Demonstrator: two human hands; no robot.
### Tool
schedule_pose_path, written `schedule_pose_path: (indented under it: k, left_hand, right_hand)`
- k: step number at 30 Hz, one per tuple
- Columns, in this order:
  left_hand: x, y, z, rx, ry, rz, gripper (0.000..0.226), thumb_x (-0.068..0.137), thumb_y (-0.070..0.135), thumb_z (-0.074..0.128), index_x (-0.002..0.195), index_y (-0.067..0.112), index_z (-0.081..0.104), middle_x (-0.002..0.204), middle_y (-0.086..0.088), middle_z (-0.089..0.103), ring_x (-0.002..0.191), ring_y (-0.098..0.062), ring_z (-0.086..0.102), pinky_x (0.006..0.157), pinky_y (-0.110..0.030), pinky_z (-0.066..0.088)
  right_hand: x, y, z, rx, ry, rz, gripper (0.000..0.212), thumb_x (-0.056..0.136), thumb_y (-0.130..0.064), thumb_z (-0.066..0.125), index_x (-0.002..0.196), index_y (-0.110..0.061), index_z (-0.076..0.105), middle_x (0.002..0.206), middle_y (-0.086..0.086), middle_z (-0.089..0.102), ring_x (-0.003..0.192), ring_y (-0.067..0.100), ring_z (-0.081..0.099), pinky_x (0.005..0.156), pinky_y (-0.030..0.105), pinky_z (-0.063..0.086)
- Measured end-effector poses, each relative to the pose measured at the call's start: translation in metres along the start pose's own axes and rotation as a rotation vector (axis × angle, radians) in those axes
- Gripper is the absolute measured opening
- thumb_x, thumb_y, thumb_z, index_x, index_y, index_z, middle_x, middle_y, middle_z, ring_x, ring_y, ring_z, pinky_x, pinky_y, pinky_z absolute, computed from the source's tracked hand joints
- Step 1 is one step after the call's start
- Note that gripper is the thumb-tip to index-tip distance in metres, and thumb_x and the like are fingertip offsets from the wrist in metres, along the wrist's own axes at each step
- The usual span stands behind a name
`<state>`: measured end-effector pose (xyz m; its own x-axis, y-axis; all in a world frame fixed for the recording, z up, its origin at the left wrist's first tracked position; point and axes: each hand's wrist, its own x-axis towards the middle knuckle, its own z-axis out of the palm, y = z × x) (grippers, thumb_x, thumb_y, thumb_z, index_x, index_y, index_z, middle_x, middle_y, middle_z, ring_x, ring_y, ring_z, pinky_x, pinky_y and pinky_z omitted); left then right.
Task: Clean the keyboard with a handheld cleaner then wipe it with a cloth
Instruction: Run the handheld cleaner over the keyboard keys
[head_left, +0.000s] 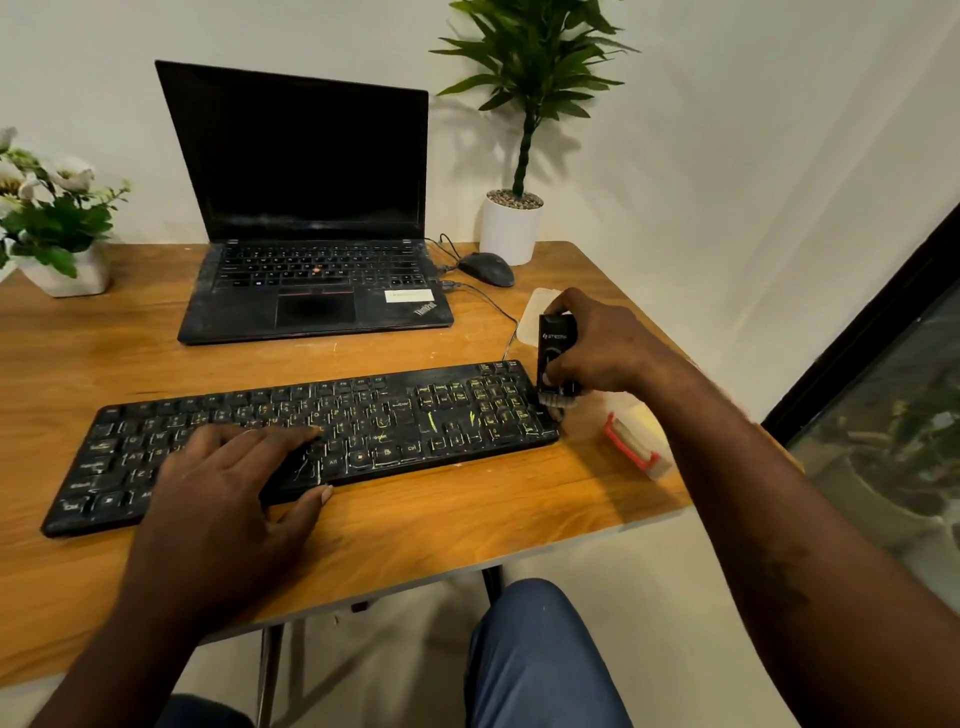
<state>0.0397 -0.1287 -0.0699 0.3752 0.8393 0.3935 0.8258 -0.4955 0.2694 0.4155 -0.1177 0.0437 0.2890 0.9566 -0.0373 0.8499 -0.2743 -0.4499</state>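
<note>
Your left hand (228, 478): forearm in from lower left, palm down, fingers straight and spread on the keyboard (441, 415), thumb at its near edge. Your right hand (602, 348): arm in from the right, fingers curled round the handheld cleaner (557, 340). Cleaner: upright, brush end down, touching the keyboard's right end. Keyboard: long axis left to right on the counter (415, 535).

Open strip of table (389, 535) before the keyboard (363, 426); narrower lane between it and the laptop (311, 296). Right end obstructed: container (641, 436), cable (491, 305), mouse (487, 268).
</note>
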Motion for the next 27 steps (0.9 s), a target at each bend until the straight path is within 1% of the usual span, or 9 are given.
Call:
schedule_pose_path:
  k: [2, 4, 7, 9, 12, 17, 23, 25, 27]
  left_hand:
    - [0.0, 0.0, 0.0, 0.003, 0.004, 0.007, 0.069, 0.08, 0.068, 0.049, 0.135, 0.028, 0.06, 0.114, -0.003, 0.071, 0.107, -0.028, 0.052, 0.079, -0.052, 0.047]
    - [-0.001, 0.002, -0.001, 0.001, 0.016, 0.005, 0.068, 0.08, 0.067, 0.05, 0.134, 0.027, 0.061, 0.114, -0.003, 0.072, 0.106, -0.028, 0.053, 0.078, -0.051, 0.047]
    - [0.0, 0.004, -0.003, 0.001, 0.021, -0.002, 0.067, 0.08, 0.067, 0.05, 0.134, 0.029, 0.061, 0.113, -0.003, 0.072, 0.106, -0.028, 0.053, 0.078, -0.052, 0.048]
    - [0.0, 0.002, -0.002, 0.003, 0.017, -0.002, 0.067, 0.08, 0.067, 0.05, 0.134, 0.029, 0.061, 0.113, -0.003, 0.072, 0.106, -0.028, 0.053, 0.078, -0.052, 0.048]
    - [0.0, 0.002, -0.001, 0.003, 0.021, -0.002, 0.067, 0.079, 0.067, 0.049, 0.134, 0.029, 0.061, 0.113, -0.004, 0.072, 0.106, -0.029, 0.053, 0.078, -0.052, 0.049]
    - [0.0, 0.003, -0.003, -0.01, 0.039, 0.011, 0.066, 0.079, 0.066, 0.05, 0.133, 0.029, 0.062, 0.111, -0.002, 0.072, 0.103, -0.026, 0.051, 0.076, -0.05, 0.047]
    - [0.0, 0.002, -0.002, -0.001, 0.034, 0.015, 0.065, 0.081, 0.066, 0.049, 0.134, 0.03, 0.061, 0.113, -0.002, 0.073, 0.105, -0.028, 0.052, 0.077, -0.053, 0.048]
    - [0.0, 0.003, -0.003, 0.002, 0.043, 0.019, 0.064, 0.081, 0.064, 0.05, 0.133, 0.029, 0.061, 0.113, -0.001, 0.073, 0.104, -0.026, 0.051, 0.075, -0.051, 0.048]
    - [0.0, 0.003, -0.003, 0.0, 0.042, 0.021, 0.063, 0.081, 0.063, 0.05, 0.133, 0.029, 0.061, 0.112, 0.0, 0.072, 0.104, -0.023, 0.049, 0.075, -0.048, 0.047]
  right_hand:
    - [0.003, -0.002, 0.006, 0.059, 0.113, 0.019, 0.078, 0.071, -0.019, 0.09, 0.136, -0.027, 0.046, 0.112, 0.002, 0.06, 0.097, 0.022, 0.063, 0.074, 0.04, 0.064]
    - [0.007, -0.005, 0.018, 0.172, 0.236, 0.045, 0.076, 0.072, -0.021, 0.089, 0.135, -0.026, 0.046, 0.111, 0.0, 0.062, 0.097, 0.022, 0.063, 0.078, 0.039, 0.062]
    - [0.01, -0.009, 0.032, 0.264, 0.354, 0.072, 0.068, 0.077, -0.022, 0.085, 0.132, -0.025, 0.045, 0.106, -0.002, 0.062, 0.092, 0.018, 0.059, 0.063, 0.024, 0.048]
    - [0.007, -0.01, 0.038, 0.243, 0.396, 0.08, 0.064, 0.079, -0.023, 0.083, 0.129, -0.025, 0.044, 0.1, -0.003, 0.059, 0.087, 0.018, 0.056, 0.061, 0.025, 0.041]
    - [-0.002, -0.008, 0.043, 0.147, 0.378, 0.074, 0.064, 0.077, -0.02, 0.08, 0.127, -0.025, 0.041, 0.098, -0.003, 0.057, 0.087, 0.021, 0.056, 0.069, 0.029, 0.045]
    - [-0.007, -0.011, 0.024, -0.038, 0.213, 0.112, 0.065, 0.075, -0.023, 0.08, 0.126, -0.025, 0.039, 0.1, 0.0, 0.056, 0.093, 0.025, 0.06, 0.075, 0.039, 0.057]
    - [-0.002, -0.018, 0.035, 0.143, 0.341, 0.113, 0.064, 0.078, -0.022, 0.081, 0.126, -0.023, 0.038, 0.102, 0.001, 0.058, 0.095, 0.026, 0.062, 0.069, 0.032, 0.047]
    - [-0.007, -0.016, 0.034, 0.079, 0.303, 0.107, 0.067, 0.076, -0.022, 0.081, 0.126, -0.024, 0.036, 0.1, -0.001, 0.056, 0.091, 0.024, 0.059, 0.067, 0.033, 0.049]
    - [-0.014, -0.015, 0.025, -0.064, 0.201, 0.094, 0.071, 0.075, -0.023, 0.082, 0.129, -0.024, 0.036, 0.1, 0.0, 0.055, 0.089, 0.024, 0.058, 0.066, 0.034, 0.05]
